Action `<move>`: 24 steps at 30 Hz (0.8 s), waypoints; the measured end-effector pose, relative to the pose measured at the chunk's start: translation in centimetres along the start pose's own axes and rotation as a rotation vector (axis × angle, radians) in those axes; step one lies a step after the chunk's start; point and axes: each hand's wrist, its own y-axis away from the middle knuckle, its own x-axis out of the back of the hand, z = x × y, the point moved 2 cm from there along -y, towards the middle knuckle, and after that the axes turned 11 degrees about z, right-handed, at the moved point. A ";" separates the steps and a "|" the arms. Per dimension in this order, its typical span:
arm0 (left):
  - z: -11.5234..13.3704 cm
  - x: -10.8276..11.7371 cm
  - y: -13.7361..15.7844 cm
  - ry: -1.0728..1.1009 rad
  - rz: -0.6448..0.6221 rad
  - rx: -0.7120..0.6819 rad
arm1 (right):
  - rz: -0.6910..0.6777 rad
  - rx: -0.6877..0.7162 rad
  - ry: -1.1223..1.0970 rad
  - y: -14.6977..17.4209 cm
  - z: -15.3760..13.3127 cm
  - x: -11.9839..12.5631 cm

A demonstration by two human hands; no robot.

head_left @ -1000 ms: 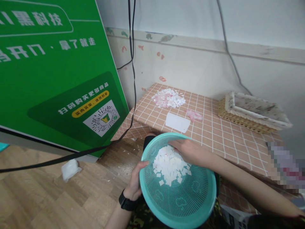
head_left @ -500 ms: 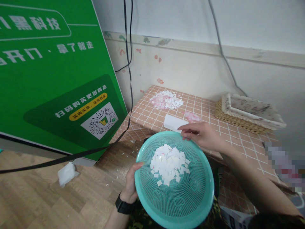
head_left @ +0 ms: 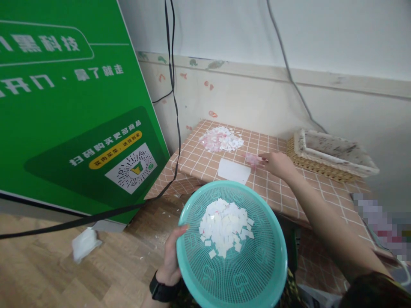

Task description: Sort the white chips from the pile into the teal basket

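Observation:
My left hand [head_left: 171,254], with a black watch on its wrist, grips the left rim of a turquoise mesh basket [head_left: 257,265]. Inside, towards the far side, lies a heap of small white square pieces [head_left: 224,224]. On the checked table, the fingers of my right hand [head_left: 276,164] are pinched at the right end of a crumpled, see-through pink piece [head_left: 253,160], which looks like thin plastic. Just left of it, a white card [head_left: 234,171] rests flat near the table's front edge. Farther back is a pile of white and pinkish pieces [head_left: 221,139].
A wicker basket with a cloth lining [head_left: 334,156] stands by the wall on the table [head_left: 272,188]. A green cabinet [head_left: 80,85] fills the left side, with a dark strap [head_left: 176,128] hanging before it. A white bag-like thing [head_left: 86,244] lies on the floor.
My right hand has moved from the white card and the mesh basket's far rim to the pink piece farther back. The card now lies free of my fingers.

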 end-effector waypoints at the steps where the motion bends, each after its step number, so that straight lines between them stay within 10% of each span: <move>1: 0.0 -0.1 0.1 -0.003 0.005 -0.008 | 0.022 -0.019 0.021 0.5 -0.7 0.9; 5: -0.1 -0.8 0.3 -0.033 0.014 -0.023 | 0.193 0.192 -0.265 4.3 -6.1 4.9; 10: -0.5 -1.5 0.4 -0.053 -0.015 -0.002 | -0.151 0.719 -0.406 8.8 -12.8 4.8; 24: -0.6 -1.9 0.2 -0.001 -0.063 -0.017 | -0.140 0.828 -0.261 8.8 -13.9 2.8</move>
